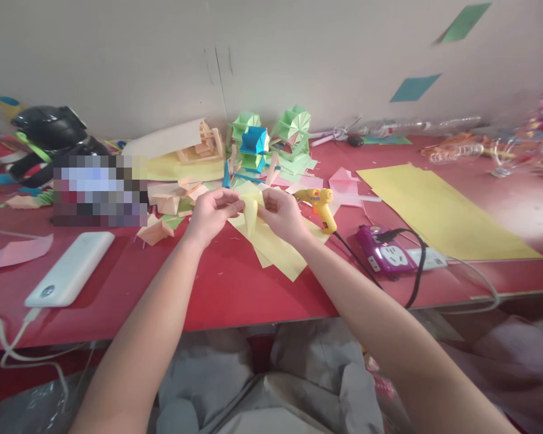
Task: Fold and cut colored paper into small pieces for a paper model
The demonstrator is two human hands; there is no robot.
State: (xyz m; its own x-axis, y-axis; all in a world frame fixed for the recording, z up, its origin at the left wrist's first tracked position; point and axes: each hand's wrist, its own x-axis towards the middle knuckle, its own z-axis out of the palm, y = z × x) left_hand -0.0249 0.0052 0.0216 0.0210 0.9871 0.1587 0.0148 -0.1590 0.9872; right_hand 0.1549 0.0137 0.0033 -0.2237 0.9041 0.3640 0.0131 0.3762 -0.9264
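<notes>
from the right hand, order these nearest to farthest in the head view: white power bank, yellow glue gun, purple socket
1. Yellow glue gun: just right of the right hand
2. Purple socket: farther right
3. White power bank: over on the far left

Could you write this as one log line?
left hand: pinching folded yellow paper | right hand: pinching it too | nearby: yellow glue gun, purple power strip

Pale yellow paper (251, 218), folded, narrow end pointing down, pinched between both hands (213, 216)
</notes>
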